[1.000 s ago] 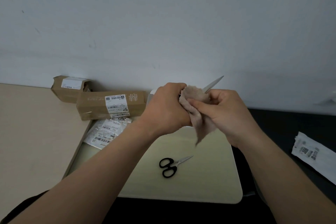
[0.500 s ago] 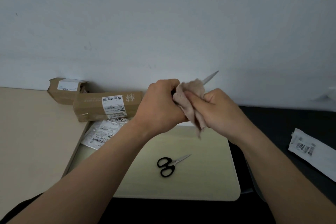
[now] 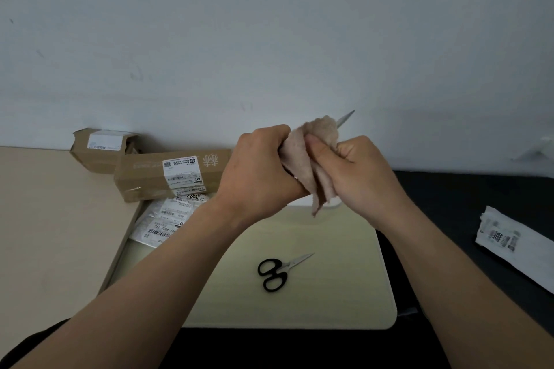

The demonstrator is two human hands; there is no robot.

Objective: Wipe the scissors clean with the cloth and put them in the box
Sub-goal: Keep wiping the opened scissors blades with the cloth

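Scissors (image 3: pixel 346 117) raised above the bench (image 3: pixel 45 234), close to the wall, only the blade tip showing out of the cloth (image 3: pixel 311 153). Long box (image 3: pixel 150 177) at back left, apparently closed. Left hand (image 3: pixel 257 174) clamped on the handle end, hidden in the fist; right hand (image 3: pixel 359 171) pinching the cloth round the blades. For good wiping: hold the left grip firm, draw the cloth toward the tip, never along the edge with bare fingers. Second pair (image 3: pixel 275 272) lying on the board (image 3: pixel 299 308), probably next.
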